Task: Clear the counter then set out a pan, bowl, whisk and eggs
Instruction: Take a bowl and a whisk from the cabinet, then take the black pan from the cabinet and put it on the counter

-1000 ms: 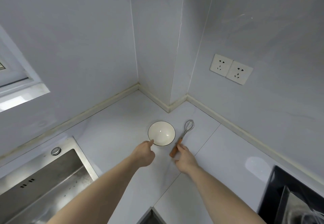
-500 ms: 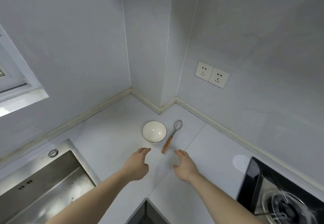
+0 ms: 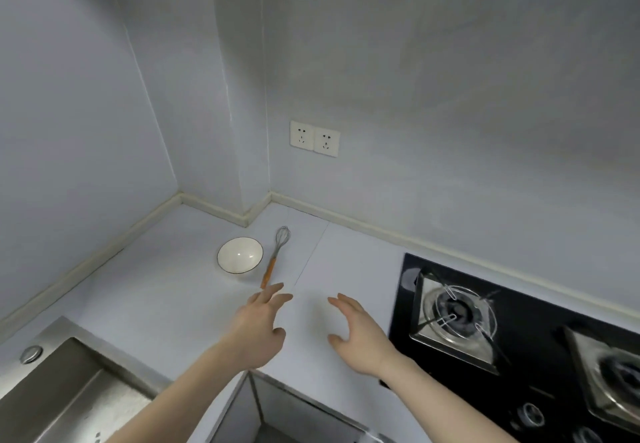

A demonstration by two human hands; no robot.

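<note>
A white bowl (image 3: 239,255) with a dark rim sits upright on the white counter (image 3: 156,290) near the wall corner. Just right of it lies a wire whisk (image 3: 274,255) with an orange wooden handle, wires pointing to the wall. My left hand (image 3: 259,328) hovers in front of the whisk handle with fingers stretched out, holding nothing. My right hand (image 3: 356,335) is beside it over bare counter, fingers relaxed and spread, also empty. No pan or eggs are in view.
A black gas hob (image 3: 519,349) with two burners fills the right side. A steel sink (image 3: 65,394) is at the lower left. Two wall sockets (image 3: 314,139) sit above the counter. An open gap in the cabinet (image 3: 277,418) shows below the counter's front edge.
Both hands let go of the bowl and whisk and pulled back toward me. The view swung right, bringing the hob into sight; bowl and whisk stay put.
</note>
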